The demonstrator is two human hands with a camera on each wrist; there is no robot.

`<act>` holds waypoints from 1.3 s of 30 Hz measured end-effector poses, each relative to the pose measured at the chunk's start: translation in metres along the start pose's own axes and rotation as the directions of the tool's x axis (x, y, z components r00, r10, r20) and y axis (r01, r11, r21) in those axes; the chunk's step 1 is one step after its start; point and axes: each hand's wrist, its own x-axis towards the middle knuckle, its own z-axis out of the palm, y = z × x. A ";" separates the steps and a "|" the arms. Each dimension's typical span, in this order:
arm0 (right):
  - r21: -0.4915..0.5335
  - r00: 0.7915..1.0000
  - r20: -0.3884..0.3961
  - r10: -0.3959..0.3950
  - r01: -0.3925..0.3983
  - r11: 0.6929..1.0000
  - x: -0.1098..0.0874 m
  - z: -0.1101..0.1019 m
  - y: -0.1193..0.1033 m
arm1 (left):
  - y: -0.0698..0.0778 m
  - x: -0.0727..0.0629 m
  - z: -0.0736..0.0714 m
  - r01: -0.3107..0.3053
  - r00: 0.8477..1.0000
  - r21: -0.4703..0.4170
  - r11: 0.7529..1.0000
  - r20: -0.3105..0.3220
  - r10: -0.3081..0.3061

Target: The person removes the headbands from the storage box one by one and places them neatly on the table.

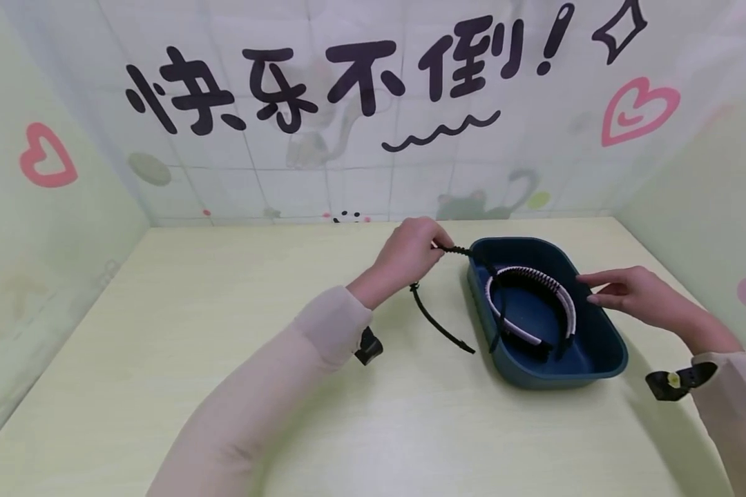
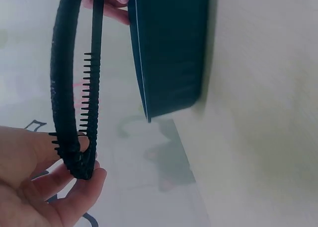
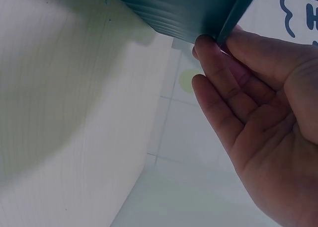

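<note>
Wears a black strap [image 1: 680, 382] on the right wrist, to the near right of the tub [image 1: 537, 381]

Rests the tub itself on a pale table [image 1: 348, 442]

Has a pale headband [image 1: 570, 309] lying inside the tub, with its tips toward the near side, probably turned that way to fit within the walls

Pinches the tub's right rim between thumb and fingers of the right hand [image 1: 643, 297], apparently to steady it; seems to need only a light hold for that

Holds a black headband [image 2: 63, 83] up at the tub's left, with one arm over its left side and the other outside; cannot tell whether touching the rim

Pinches that headband at its bend, with thumb and fingers of the left hand [image 1: 410, 252], left of the tub, likely to leave both arms free

Faces, beyond the tub, a wall [image 1: 211, 193] with dark writing [image 1: 367, 96]
</note>
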 end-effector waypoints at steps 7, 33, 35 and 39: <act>0.004 1.000 0.012 0.011 -0.011 1.000 -0.001 -0.001 0.000 | -0.022 -0.012 -0.011 0.047 0.999 -0.028 0.999 -0.025 -0.047; 0.003 1.000 -0.010 -0.005 0.005 1.000 -0.004 0.000 0.001 | -0.118 -0.055 -0.050 0.200 0.976 -0.014 0.980 -0.079 -0.201; 0.007 1.000 -0.011 -0.009 0.009 1.000 -0.003 0.000 0.001 | -0.126 -0.059 -0.053 0.219 0.973 -0.014 0.976 -0.076 -0.220; 0.007 1.000 -0.007 -0.017 0.017 1.000 -0.002 0.000 0.000 | -0.141 -0.065 -0.057 0.258 0.964 -0.013 0.966 -0.062 -0.258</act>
